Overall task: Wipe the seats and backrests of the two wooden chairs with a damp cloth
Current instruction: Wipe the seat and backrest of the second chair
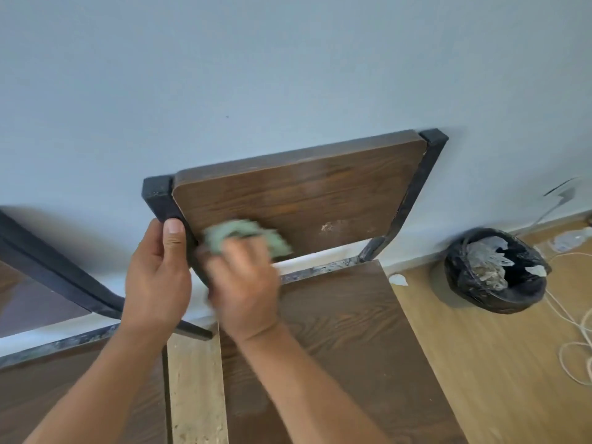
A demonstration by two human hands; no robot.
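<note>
Nearest the camera, two bare forearms enter from 6 o'clock and 7 o'clock. Beneath them lies the seat (346, 341) of the right-hand chair, dark wood grain, with a strip of pale floor (197, 389) separating it from the seat of the second chair (73, 392) at 8 o'clock.

The left hand (157, 277) is closed around the black metal upright (166, 203) at the left edge of the backrest, thumb lying along the post, fingers wrapped behind it. The right hand (246, 290), blurred, is just beside the left hand; its fingers are closed on a green cloth (246, 235), bunched and pressed flat against the lower left part of the backrest (304, 200).

The backrest is a brown wooden panel set between two black uprights, leaning against a pale blue-grey wall (256, 75). A light scuff mark (330, 226) shows at the panel's lower right, at 3 o'clock from the cloth.

At 9 o'clock, a black frame bar (48, 264) of the second chair is partly in view.

Farther out, at 3 o'clock, a black-lined bin (493, 277) holding crumpled clear plastic stands on the floor near the wall, with loose white cord (573, 334) trailing beside it
</note>
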